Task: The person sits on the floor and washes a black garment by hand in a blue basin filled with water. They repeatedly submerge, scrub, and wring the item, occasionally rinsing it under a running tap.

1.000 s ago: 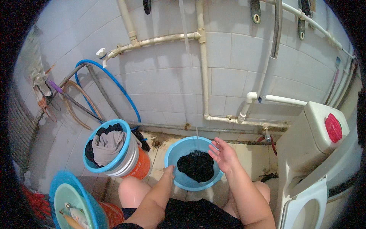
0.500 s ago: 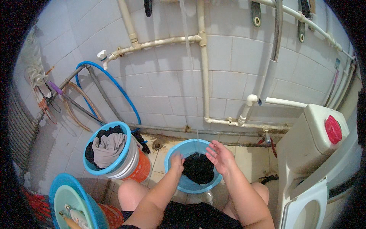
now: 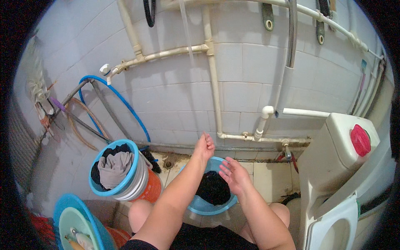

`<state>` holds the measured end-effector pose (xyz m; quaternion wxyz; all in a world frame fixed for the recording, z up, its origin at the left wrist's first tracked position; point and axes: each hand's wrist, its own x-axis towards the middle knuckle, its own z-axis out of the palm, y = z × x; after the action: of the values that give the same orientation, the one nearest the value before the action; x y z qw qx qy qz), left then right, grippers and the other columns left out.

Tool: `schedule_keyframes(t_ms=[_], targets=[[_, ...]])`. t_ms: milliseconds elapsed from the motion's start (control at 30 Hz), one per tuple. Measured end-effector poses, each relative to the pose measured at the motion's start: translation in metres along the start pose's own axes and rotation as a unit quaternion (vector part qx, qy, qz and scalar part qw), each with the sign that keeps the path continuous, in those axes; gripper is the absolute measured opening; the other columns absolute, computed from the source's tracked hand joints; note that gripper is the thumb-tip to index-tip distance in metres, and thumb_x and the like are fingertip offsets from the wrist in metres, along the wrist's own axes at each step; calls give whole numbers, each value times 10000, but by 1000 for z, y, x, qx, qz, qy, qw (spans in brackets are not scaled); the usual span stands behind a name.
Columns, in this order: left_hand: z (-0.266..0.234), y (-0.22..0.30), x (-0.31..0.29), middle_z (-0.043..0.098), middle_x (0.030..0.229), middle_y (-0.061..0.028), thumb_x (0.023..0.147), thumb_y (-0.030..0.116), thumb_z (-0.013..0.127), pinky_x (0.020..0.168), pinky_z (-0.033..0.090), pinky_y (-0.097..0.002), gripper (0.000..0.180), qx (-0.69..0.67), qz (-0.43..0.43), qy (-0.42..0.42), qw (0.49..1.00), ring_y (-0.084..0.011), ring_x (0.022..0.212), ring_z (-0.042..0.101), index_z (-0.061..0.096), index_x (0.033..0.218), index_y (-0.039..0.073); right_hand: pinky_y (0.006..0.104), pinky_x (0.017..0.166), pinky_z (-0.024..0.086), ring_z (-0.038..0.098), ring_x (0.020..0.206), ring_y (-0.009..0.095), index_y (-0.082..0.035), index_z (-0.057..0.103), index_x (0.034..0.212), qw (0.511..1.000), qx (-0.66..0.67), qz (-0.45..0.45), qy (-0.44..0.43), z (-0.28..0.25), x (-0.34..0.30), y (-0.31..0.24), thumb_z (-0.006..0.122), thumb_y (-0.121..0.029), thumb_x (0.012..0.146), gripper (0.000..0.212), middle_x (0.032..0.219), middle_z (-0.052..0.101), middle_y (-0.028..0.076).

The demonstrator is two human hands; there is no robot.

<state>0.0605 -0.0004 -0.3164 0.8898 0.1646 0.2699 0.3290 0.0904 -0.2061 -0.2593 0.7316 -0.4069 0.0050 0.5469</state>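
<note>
My left hand (image 3: 204, 146) is raised over the far rim of a light blue basin (image 3: 207, 212), its fingers curled in and nothing visible in them. A thin stream of water (image 3: 187, 33) falls from above toward that hand. My right hand (image 3: 236, 176) hovers above the basin's right side, open, palm turned inward and fingers spread. Soaked black cloth (image 3: 213, 188) lies inside the basin. My left forearm covers part of the basin's left side.
To the left, a blue basin holding black and grey clothes (image 3: 117, 170) rests on a white and orange bucket (image 3: 148, 188). Nearer stands another blue basin (image 3: 62, 204) with a green one inside. A white jug with a red cap (image 3: 360, 140) stands right. Pipes (image 3: 213, 79) run along the wall.
My left hand has risen from inside the basin's left side to above its far rim, under the water. My right hand has shifted slightly left and down, still open.
</note>
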Motion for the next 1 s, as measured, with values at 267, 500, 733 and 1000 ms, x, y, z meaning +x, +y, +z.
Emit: schedule_keyframes(t_ms=[267,500,733,1000], targets=[[48,-4,22,353,569,30,925,338,411,343,238,-213,269,80,0,-66,995,-77,421,310,430,775,115,355,855,427,471,1064,245,-60,420,1203,1000,15,-2,-27,4,10,7,525,-241,877,387,1177,450,108],[38,12,52,596,688,-63,866,308,507,502,444,-331,287,789,234,-45,566,-157,558,549,574,798,37,370,880,425,457,1104,267,-34,358,1272,998,16,4,-64,10,14,15,525,-251,874,483,1267,414,151],[18,39,-8,641,822,-54,860,225,540,620,495,-336,185,476,26,-54,877,-179,740,615,600,910,57,356,851,445,482,1071,259,-28,422,1200,997,45,26,-48,8,20,20,540,-224,864,407,1217,452,135],[-64,30,-109,541,1143,-35,873,202,535,866,419,-323,262,137,-69,0,988,-165,1056,500,535,1100,70,311,794,485,548,943,229,-29,503,1082,997,13,70,-20,-1,39,40,516,-199,868,273,1085,530,114]])
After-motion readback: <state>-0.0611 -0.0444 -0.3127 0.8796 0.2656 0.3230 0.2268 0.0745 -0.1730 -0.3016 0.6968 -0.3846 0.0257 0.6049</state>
